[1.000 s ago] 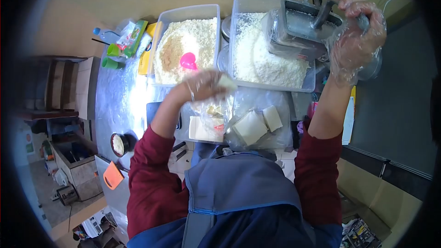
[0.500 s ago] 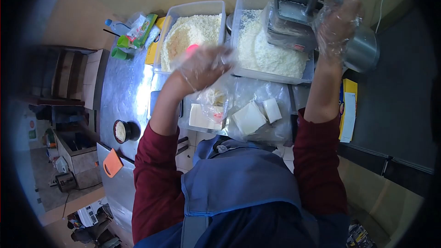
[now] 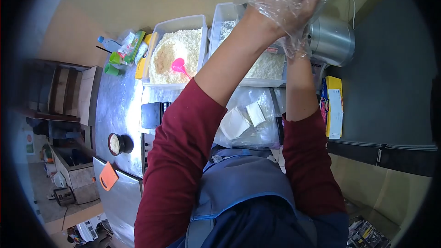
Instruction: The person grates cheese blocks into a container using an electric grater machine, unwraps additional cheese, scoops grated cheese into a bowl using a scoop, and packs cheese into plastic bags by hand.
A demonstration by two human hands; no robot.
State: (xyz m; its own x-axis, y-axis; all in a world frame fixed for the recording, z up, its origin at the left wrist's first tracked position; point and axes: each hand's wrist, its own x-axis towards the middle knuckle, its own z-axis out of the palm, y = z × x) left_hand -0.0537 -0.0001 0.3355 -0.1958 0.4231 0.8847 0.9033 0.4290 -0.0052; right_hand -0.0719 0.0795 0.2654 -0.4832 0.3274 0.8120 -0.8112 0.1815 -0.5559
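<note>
Both hands, in clear plastic gloves, are together at the top of the cheese grater [image 3: 335,41], whose metal motor housing shows at the right. My left hand [image 3: 278,0] reaches across and is closed beside or over the right; what lies in its fingers is hidden. My right hand [image 3: 312,7], partly covered by the left, is closed at the lever handle, which the gloves mostly conceal. Below the grater stands a clear bin [image 3: 262,82] of grated white cheese. White cheese blocks [image 3: 234,123] lie on plastic nearer my apron.
A second bin [image 3: 149,55] of grated cheese holds a pink scoop [image 3: 178,65]. Farther left are green cups [image 3: 111,69], a dark bowl [image 3: 126,144] and an orange cutting board [image 3: 108,176]. A black device [image 3: 151,115] sits on the metal table; a yellow box [image 3: 334,105] stands right.
My left hand has moved up and right from above the left bin to join my right hand at the grater. The pink scoop is now uncovered, and the view has shifted.
</note>
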